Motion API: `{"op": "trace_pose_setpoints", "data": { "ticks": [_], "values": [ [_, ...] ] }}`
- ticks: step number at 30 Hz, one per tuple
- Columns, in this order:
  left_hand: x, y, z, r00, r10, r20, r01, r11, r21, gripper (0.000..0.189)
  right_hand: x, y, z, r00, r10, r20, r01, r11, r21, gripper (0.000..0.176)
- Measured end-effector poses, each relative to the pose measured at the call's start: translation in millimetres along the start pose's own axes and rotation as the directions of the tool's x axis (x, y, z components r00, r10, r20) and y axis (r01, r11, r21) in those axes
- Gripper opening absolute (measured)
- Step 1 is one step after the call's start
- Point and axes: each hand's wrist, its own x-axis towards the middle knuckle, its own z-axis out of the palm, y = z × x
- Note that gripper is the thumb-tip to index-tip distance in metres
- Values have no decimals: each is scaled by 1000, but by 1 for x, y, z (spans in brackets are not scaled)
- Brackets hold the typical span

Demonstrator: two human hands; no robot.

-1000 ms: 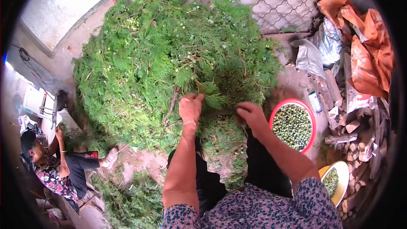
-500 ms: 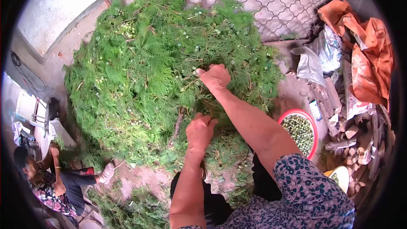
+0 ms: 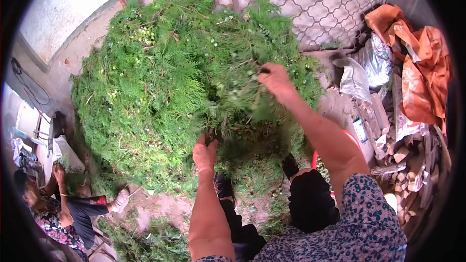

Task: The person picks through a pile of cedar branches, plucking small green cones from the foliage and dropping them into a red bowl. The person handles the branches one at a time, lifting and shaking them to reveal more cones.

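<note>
A big heap of green conifer branches (image 3: 160, 77) with small pale green cones fills the middle of the view. My right hand (image 3: 274, 80) is closed on a leafy branch (image 3: 240, 92) lifted off the top of the heap. My left hand (image 3: 205, 154) grips the woody lower end of that branch at the near edge of the heap. A red-rimmed bowl of green cones (image 3: 314, 159) lies to my right, mostly hidden behind my right arm.
A metal lattice fence (image 3: 330, 0) stands behind the heap. Orange cloth (image 3: 417, 58), plastic bags and broken wood (image 3: 412, 160) pile up at the right. Another person (image 3: 63, 208) sits at the lower left beside more cut branches (image 3: 145, 237).
My right hand left the near edge, reached up onto the heap and pulled a branch up to the right. My left hand dropped slightly, still gripping the stem. The bowl is now mostly covered by my arm.
</note>
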Motion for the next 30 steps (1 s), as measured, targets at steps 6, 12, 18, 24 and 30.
{"op": "trace_pose_setpoints", "data": {
  "ticks": [6,12,18,24,30],
  "values": [
    [2,27,-10,982,-35,-185,23,998,-65,21,16,-25,-88,969,-215,-121,234,957,169,19],
    [16,36,5,968,-11,-251,-13,995,-94,26,-14,-47,-110,936,-306,-173,341,909,241,15],
    [26,35,6,903,-38,-429,135,971,197,51,-59,-26,-73,939,-239,-246,334,799,500,16],
    [7,59,-26,874,24,-485,-272,852,-448,28,-80,9,-31,974,-194,-116,220,696,683,18],
    [-8,76,-40,964,-231,-136,9,534,-845,17,-87,25,-13,989,-136,-60,139,708,692,17]
  ]
}}
